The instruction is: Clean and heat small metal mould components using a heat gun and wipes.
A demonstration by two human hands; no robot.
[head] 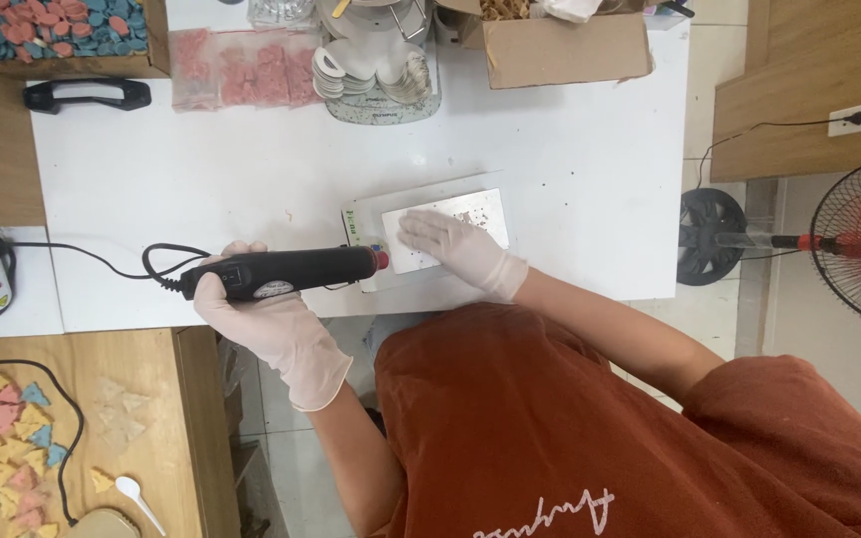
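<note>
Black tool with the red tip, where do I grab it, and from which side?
Grip the tool round its black barrel near the cord end, coming from the table's near edge, as the left hand does. Its red tip points at the plate; avoid that end.

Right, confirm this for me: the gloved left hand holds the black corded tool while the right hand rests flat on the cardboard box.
Not quite. The head view shows the right hand resting flat on the grey plate at the table's near edge, not on the cardboard box. The left hand does hold the black corded tool.
</note>
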